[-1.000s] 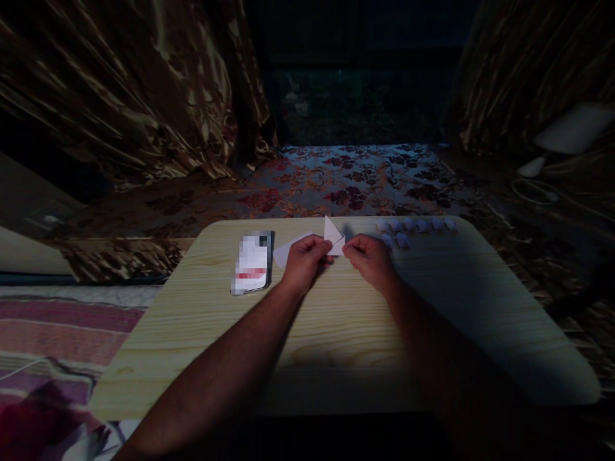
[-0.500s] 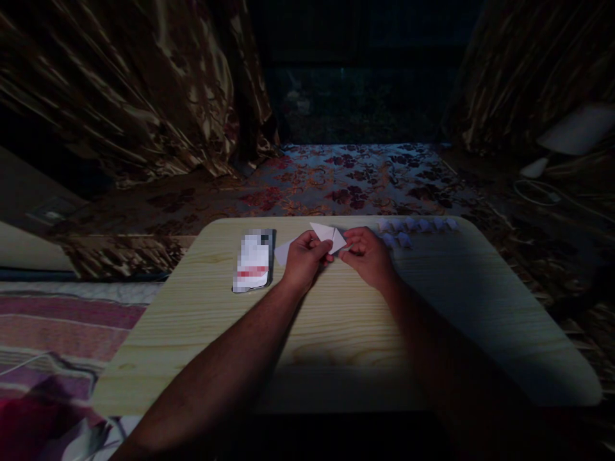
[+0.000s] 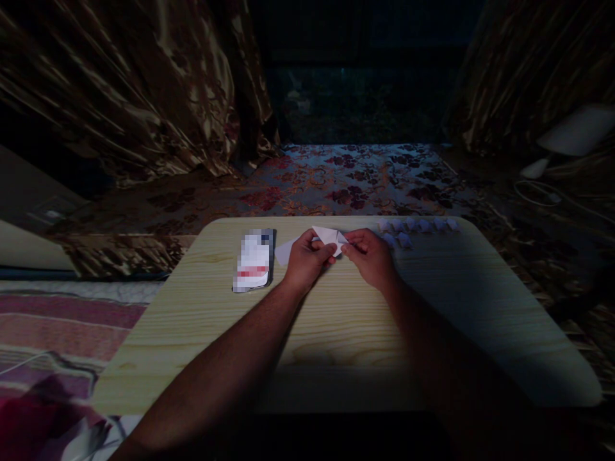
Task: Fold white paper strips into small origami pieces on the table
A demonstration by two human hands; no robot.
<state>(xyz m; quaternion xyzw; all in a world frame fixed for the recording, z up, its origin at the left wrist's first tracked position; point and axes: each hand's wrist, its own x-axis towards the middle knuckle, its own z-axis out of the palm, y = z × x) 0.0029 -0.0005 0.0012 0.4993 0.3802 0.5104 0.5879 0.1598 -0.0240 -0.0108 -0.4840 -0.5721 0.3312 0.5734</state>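
Observation:
A small white sheet of folded paper (image 3: 327, 235) with a pointed upper left corner is held between both hands above the far part of the table. My left hand (image 3: 306, 259) pinches it from the left, thumb on top. At its right corner, my right hand (image 3: 369, 254) grips it between thumb and fingers. Flat on the table beside my left hand lies more white paper (image 3: 285, 251), partly hidden by that hand. Several small folded paper pieces (image 3: 410, 224) sit in two rows just beyond my right hand.
On the pale wooden table (image 3: 336, 320), a phone (image 3: 254, 259) lies left of my hands. Behind is a ledge with a floral cover (image 3: 346, 176), flanked by curtains (image 3: 192, 83). A white lamp (image 3: 574, 131) stands at the right; a striped bedspread (image 3: 57, 326) is at left.
My right hand has closed on the right corner of the folded paper, which it was only near before. The paper has tilted slightly and shifted a little right.

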